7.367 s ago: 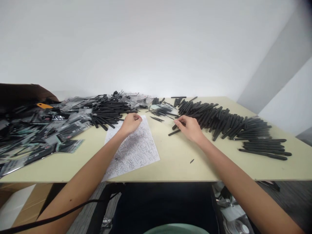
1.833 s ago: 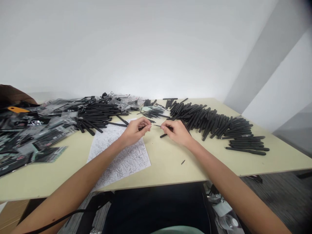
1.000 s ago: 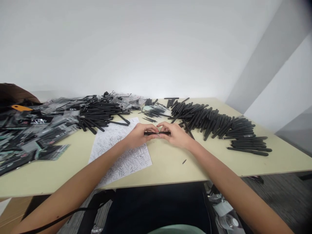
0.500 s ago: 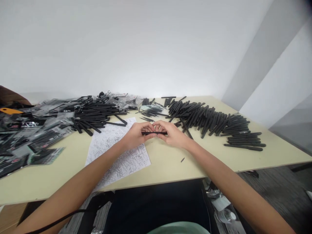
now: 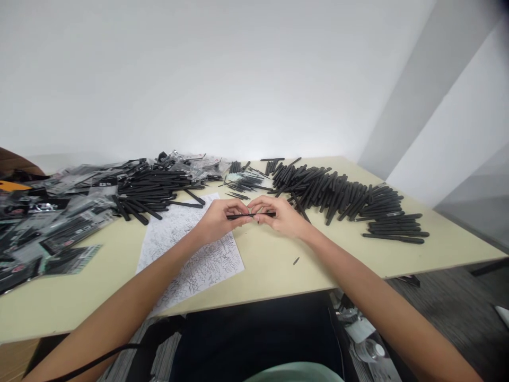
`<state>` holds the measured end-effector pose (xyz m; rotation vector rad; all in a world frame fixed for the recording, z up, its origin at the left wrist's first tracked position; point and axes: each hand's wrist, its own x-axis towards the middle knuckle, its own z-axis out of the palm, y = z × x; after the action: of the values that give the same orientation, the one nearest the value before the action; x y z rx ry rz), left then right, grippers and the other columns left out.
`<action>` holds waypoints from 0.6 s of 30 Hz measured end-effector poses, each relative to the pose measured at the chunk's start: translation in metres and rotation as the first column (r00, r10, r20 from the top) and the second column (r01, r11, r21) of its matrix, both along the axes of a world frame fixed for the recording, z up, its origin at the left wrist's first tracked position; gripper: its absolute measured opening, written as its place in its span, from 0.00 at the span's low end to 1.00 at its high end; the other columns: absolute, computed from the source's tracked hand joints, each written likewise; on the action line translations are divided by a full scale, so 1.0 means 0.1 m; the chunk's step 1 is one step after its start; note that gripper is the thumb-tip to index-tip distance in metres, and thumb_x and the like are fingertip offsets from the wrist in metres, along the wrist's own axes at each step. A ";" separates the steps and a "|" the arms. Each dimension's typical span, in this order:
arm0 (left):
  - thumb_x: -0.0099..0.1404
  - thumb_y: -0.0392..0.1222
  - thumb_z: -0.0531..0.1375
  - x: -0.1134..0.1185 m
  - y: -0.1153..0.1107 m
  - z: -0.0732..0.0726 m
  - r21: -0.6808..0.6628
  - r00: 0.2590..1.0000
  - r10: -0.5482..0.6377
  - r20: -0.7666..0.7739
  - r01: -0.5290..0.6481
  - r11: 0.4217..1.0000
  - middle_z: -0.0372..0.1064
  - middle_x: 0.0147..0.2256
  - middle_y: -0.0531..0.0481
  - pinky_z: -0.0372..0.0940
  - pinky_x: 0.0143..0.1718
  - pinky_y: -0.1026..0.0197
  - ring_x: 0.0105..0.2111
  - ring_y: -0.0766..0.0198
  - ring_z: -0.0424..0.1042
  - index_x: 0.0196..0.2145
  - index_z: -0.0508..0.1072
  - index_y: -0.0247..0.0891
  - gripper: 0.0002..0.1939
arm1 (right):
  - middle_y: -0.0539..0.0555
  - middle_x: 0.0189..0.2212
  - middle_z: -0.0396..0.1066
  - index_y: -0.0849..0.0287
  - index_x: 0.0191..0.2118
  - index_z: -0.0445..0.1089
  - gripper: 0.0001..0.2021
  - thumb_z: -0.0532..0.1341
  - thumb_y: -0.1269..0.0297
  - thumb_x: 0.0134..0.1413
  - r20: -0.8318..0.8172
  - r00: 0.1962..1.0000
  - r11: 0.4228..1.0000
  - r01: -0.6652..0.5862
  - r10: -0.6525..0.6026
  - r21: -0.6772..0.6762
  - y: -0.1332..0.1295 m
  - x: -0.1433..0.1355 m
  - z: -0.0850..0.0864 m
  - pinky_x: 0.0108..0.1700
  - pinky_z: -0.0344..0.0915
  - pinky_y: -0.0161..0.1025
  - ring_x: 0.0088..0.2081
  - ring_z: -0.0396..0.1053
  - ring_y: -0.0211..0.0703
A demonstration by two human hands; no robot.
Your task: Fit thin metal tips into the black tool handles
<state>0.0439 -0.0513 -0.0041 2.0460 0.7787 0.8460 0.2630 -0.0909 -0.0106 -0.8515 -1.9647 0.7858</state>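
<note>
Above the table's middle, my left hand (image 5: 218, 218) and my right hand (image 5: 281, 216) meet fingertip to fingertip. They hold a slim black pen (image 5: 235, 216) level between them. Each hand pinches one half, and a thin dark section shows where the thumbs come close. Whether the halves are joined there cannot be made out. Under my left wrist lies a white sheet (image 5: 199, 268) covered in scribbles. A tiny dark pointed piece (image 5: 296, 261) rests on the table below my right hand.
Black pens (image 5: 334, 193) are heaped at the right, with more pens (image 5: 155, 188) at the left. Clear plastic packets (image 5: 75, 225) crowd the far left. Thin dark refill-like sticks (image 5: 244, 181) lie behind my hands. The table (image 5: 274, 281) ends close before me; a bottle (image 5: 369, 351) is below.
My hands have moved slightly apart, and the pen spans a little wider between them. The view has shifted slightly. The piles look unchanged.
</note>
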 end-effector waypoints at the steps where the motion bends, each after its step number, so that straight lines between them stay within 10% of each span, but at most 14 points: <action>1: 0.58 0.51 0.71 0.00 0.00 0.00 -0.004 1.000 0.002 0.002 -0.002 1.000 0.75 0.32 0.48 0.70 0.38 0.60 0.33 0.61 0.75 0.34 0.76 0.35 0.16 | 0.54 0.41 0.74 0.57 0.49 0.72 0.12 0.61 0.71 0.60 -0.006 1.000 1.000 -0.002 0.002 -0.007 0.00 0.00 0.00 0.48 0.69 0.41 0.42 0.72 0.42; 18: 0.57 0.51 0.71 0.04 -0.03 -0.02 0.038 1.000 -0.010 0.002 0.010 0.999 0.77 0.33 0.47 0.73 0.41 0.60 0.34 0.60 0.77 0.34 0.77 0.34 0.17 | 0.48 0.25 0.69 0.57 0.50 0.71 0.13 0.51 0.63 0.69 0.175 0.979 0.995 0.100 -0.102 0.020 0.01 -0.01 -0.05 0.30 0.58 0.34 0.25 0.64 0.36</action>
<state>0.0481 -0.0545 -0.0057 2.0807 0.7557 0.8636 0.2622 -0.0896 -0.0154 -1.0358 -2.0586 0.6584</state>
